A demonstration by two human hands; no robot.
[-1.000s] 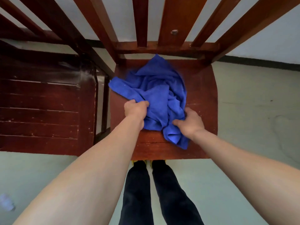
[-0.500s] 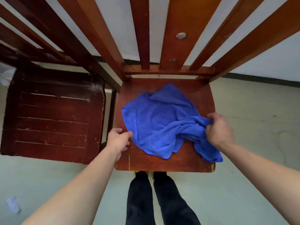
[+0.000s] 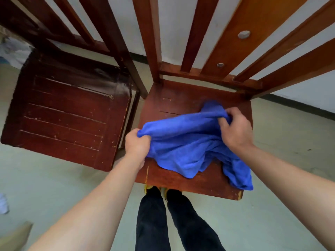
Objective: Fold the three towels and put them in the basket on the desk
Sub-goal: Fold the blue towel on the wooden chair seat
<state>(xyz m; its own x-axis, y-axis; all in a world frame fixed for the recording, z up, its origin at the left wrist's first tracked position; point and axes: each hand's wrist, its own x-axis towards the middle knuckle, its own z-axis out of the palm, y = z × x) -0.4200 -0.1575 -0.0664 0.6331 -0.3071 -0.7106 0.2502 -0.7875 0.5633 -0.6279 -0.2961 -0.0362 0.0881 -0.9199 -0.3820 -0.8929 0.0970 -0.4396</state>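
A blue towel (image 3: 183, 142) lies rumpled over the seat of a reddish wooden chair (image 3: 181, 104). My left hand (image 3: 136, 144) grips the towel's left corner at the seat's left edge. My right hand (image 3: 235, 131) grips another bunched corner toward the seat's right rear. The cloth is stretched between the two hands and sags toward me. One tail hangs over the seat's front right corner. No basket, desk or other towel is in view.
A second, darker wooden chair (image 3: 68, 113) stands close on the left, its seat almost touching the first. The first chair's slatted back (image 3: 199, 33) rises toward the camera. My dark trouser legs (image 3: 163, 218) stand before the seat. Pale floor surrounds both chairs.
My left hand, empty half a second ago, has taken hold of the towel's left corner. My right hand has moved back and up with its corner, and the towel is pulled wider between them.
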